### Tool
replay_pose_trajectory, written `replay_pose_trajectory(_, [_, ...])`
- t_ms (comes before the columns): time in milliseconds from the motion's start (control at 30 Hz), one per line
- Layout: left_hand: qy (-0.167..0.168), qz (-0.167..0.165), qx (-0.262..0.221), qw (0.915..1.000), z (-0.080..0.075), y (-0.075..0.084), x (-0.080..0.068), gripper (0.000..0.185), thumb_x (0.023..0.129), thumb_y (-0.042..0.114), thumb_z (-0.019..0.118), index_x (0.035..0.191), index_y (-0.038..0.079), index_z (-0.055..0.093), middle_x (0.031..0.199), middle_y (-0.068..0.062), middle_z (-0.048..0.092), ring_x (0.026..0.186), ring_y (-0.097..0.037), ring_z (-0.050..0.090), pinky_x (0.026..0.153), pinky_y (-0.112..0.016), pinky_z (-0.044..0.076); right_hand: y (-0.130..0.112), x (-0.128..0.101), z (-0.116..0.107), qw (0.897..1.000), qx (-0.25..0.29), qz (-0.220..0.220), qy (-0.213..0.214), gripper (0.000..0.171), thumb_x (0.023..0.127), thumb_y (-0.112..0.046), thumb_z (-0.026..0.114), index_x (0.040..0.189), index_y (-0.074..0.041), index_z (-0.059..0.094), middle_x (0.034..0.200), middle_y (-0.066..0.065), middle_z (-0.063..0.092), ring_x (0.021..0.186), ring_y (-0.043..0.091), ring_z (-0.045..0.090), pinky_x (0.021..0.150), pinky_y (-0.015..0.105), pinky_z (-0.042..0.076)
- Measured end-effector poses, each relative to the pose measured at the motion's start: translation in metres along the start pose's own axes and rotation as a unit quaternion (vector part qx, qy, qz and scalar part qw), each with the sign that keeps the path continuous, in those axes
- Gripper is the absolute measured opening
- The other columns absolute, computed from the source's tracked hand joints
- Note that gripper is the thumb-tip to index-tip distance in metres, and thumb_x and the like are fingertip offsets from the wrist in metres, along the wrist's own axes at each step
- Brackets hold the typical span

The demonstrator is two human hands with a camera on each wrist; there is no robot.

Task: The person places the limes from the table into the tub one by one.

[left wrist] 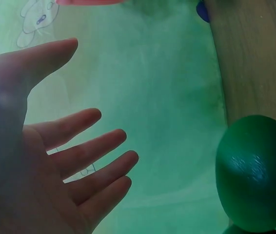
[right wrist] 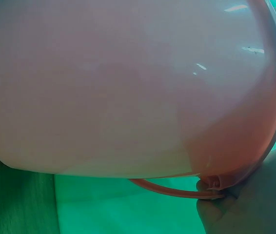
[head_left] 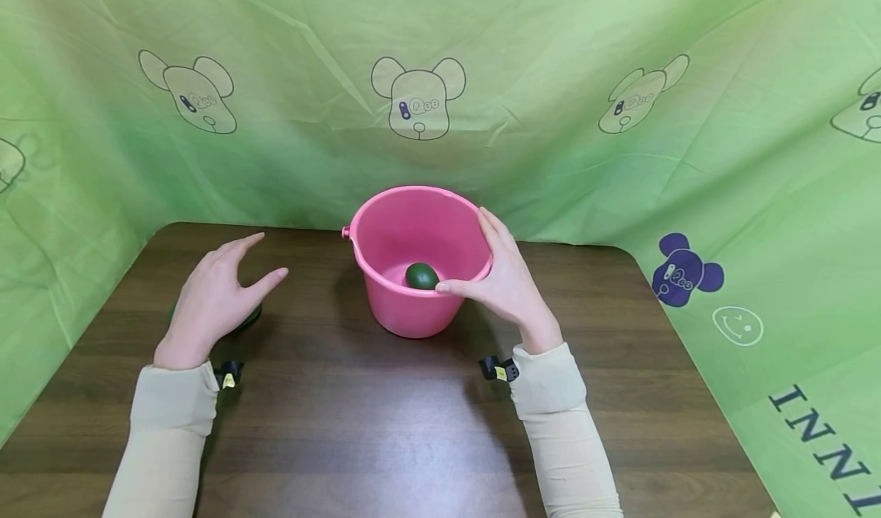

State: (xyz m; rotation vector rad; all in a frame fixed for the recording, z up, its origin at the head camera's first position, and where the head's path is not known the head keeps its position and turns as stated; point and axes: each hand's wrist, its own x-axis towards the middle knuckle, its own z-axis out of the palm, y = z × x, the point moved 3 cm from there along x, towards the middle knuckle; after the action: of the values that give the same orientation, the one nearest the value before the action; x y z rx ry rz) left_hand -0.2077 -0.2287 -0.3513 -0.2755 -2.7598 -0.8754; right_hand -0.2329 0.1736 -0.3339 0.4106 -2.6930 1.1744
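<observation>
The right hand (head_left: 508, 281) cups the pink bucket's (head_left: 385, 231) rim, steadying it around one avocado (head_left: 421, 276), while the left hand (head_left: 213, 296) hovers spread-fingered and empty above another avocado (left wrist: 255, 173).

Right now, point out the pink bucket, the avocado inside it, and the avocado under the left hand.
pink bucket (head_left: 392, 231), head view, inner back wall.
avocado in bucket (head_left: 421, 276), head view, top of its skin.
avocado on table (left wrist: 255, 170), left wrist view, middle of its glossy side.

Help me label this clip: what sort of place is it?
Likely a makeshift recording booth, not a lived-in room: green bear-print cloth hung as walls around a dark wood table with only a pink bucket.
</observation>
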Motion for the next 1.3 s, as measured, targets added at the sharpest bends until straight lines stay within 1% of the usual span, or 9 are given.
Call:
replay_pose_trajectory(267, [-0.016, -0.011, 0.008, 0.9998, 0.001, -0.010, -0.004, 0.076, 0.097, 0.053, 0.063, 0.150, 0.002, 0.047, 0.147, -0.026, 0.048, 0.129, -0.054, 0.043, 0.103, -0.065, 0.034, 0.000, -0.001, 0.000, 1.000, 0.004, 0.001, 0.001, 0.126, 0.063, -0.059, 0.092, 0.163, -0.020, 0.025, 0.164, -0.010, 0.022, 0.146, 0.019, 0.027, 0.109, 0.053, 0.037])
replay_pose_trajectory(467, [-0.033, -0.022, 0.019, 0.9990, 0.003, -0.018, -0.005, 0.080, 0.096, 0.056, 0.063, 0.150, 0.000, 0.045, 0.147, -0.029, 0.047, 0.129, -0.055, 0.041, 0.103, -0.066, 0.033, 0.000, -0.001, 0.001, 1.000, 0.008, 0.001, 0.002, 0.124, 0.065, -0.050, 0.094, 0.163, -0.021, 0.025, 0.164, -0.010, 0.022, 0.146, 0.019, 0.027, 0.109, 0.053, 0.037])
replay_pose_trajectory(700, [-0.065, -0.041, 0.029, 0.9966, 0.006, -0.028, -0.010, 0.085, 0.095, 0.059, 0.062, 0.151, -0.003, 0.043, 0.149, -0.031, 0.043, 0.132, -0.056, 0.038, 0.104, -0.068, 0.032, -0.001, -0.001, 0.001, 1.000, 0.005, 0.001, 0.003, 0.125, 0.065, -0.052, 0.094, 0.163, -0.020, 0.025, 0.164, -0.008, 0.022, 0.146, 0.019, 0.026, 0.110, 0.053, 0.037])
replay_pose_trajectory(867, [-0.089, -0.051, 0.032, 0.9942, 0.009, -0.034, -0.011, 0.089, 0.094, 0.061, 0.062, 0.151, -0.004, 0.041, 0.149, -0.033, 0.041, 0.133, -0.057, 0.036, 0.104, -0.069, 0.032, 0.000, -0.002, 0.001, 1.000, 0.006, 0.001, 0.003, 0.124, 0.065, -0.049, 0.095, 0.163, -0.021, 0.025, 0.164, -0.009, 0.022, 0.146, 0.019, 0.026, 0.110, 0.054, 0.037])
replay_pose_trajectory(1100, [-0.118, -0.060, 0.032, 0.9907, 0.015, -0.041, -0.012, 0.089, 0.093, 0.055, 0.069, 0.151, -0.005, 0.040, 0.147, -0.036, 0.041, 0.130, -0.057, 0.039, 0.100, -0.069, 0.036, 0.001, -0.001, 0.001, 1.000, 0.006, -0.001, 0.004, 0.126, 0.063, -0.059, 0.092, 0.163, -0.021, 0.025, 0.164, -0.009, 0.022, 0.146, 0.019, 0.027, 0.109, 0.053, 0.037])
replay_pose_trajectory(1233, [-0.126, -0.057, 0.034, 0.9898, 0.017, -0.044, -0.012, 0.089, 0.090, 0.051, 0.074, 0.150, -0.006, 0.041, 0.145, -0.036, 0.043, 0.126, -0.056, 0.042, 0.095, -0.067, 0.041, 0.002, -0.001, 0.001, 1.000, 0.008, -0.001, 0.004, 0.126, 0.063, -0.058, 0.093, 0.163, -0.023, 0.025, 0.164, -0.010, 0.022, 0.146, 0.019, 0.027, 0.109, 0.053, 0.037])
replay_pose_trajectory(1300, [-0.130, -0.054, 0.036, 0.9893, 0.018, -0.045, -0.012, 0.087, 0.089, 0.047, 0.077, 0.149, -0.006, 0.043, 0.143, -0.036, 0.045, 0.122, -0.055, 0.047, 0.091, -0.065, 0.044, 0.002, -0.001, 0.002, 1.000, 0.008, 0.000, 0.005, 0.125, 0.063, -0.056, 0.093, 0.163, -0.024, 0.025, 0.164, -0.010, 0.022, 0.145, 0.018, 0.027, 0.109, 0.053, 0.038])
